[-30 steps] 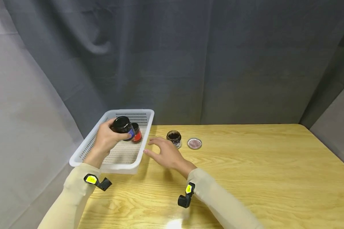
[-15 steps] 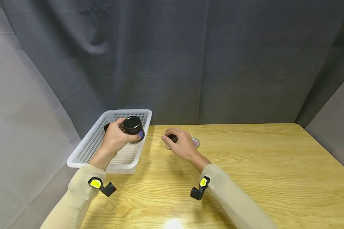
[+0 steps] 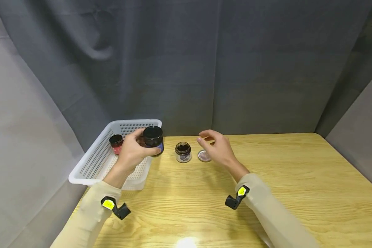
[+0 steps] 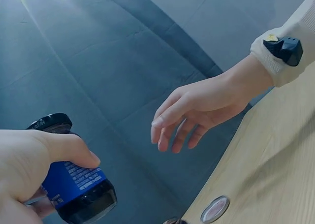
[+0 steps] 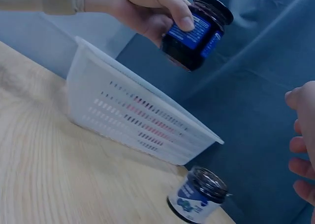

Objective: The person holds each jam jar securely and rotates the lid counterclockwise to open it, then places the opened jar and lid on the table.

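My left hand (image 3: 131, 151) grips a dark jar (image 3: 153, 137) with a black lid and a blue label, held above the basket's right rim. In the right wrist view this blue-labelled jar (image 5: 194, 34) is tilted. An uncapped jar (image 3: 183, 153) with a white label and dark contents stands on the table to the right of the basket. Beside it a loose round lid (image 3: 204, 155) lies flat. My right hand (image 3: 219, 148) hovers just above and right of that lid, holding nothing, with its fingers loosely bent in the left wrist view.
A white perforated plastic basket (image 3: 80, 181) sits at the table's left. Inside it stands a red-labelled jar (image 3: 116, 144) with a black lid; my left hand hides part of the interior. Grey curtain (image 3: 186, 69) hangs behind the wooden table (image 3: 282, 165).
My left hand has carried the blue-labelled jar rightward, from inside the basket to its right rim. The right hand has moved right, past the uncapped jar, to the loose lid.
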`<state>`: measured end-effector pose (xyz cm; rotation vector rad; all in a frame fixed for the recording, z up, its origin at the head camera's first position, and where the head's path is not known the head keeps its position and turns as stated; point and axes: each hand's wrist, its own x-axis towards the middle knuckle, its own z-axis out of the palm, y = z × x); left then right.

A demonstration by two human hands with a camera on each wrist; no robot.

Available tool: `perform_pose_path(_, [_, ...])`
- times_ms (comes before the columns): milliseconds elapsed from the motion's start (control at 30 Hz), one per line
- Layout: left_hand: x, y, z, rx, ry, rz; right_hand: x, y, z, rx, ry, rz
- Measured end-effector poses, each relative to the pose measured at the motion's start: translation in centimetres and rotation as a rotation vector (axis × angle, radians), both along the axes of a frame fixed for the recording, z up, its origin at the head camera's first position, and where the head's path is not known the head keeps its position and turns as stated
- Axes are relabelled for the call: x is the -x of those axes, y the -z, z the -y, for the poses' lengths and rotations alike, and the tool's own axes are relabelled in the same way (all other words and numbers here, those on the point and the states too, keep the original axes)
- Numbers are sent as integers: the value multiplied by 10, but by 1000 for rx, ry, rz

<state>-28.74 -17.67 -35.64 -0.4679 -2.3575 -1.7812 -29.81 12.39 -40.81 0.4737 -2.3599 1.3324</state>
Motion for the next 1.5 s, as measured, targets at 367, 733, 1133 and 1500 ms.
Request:
perform_pose_path(367, [-10,10,-37,-61,47,15,-6,-21,-17,-70,-30,-55])
perform_pose_path(733, [-15,34,-71,50,34,-93,-15,-45,-16,-199,-246,-10])
perform_pose_path(1133, [-11,49,-91,114,86,-212,-22,-48,-2,-347,-255,-36])
perform_pose_path(1500, [-8,74,-100,-105,197,-137,-22,-56,4,-499,-170,-110])
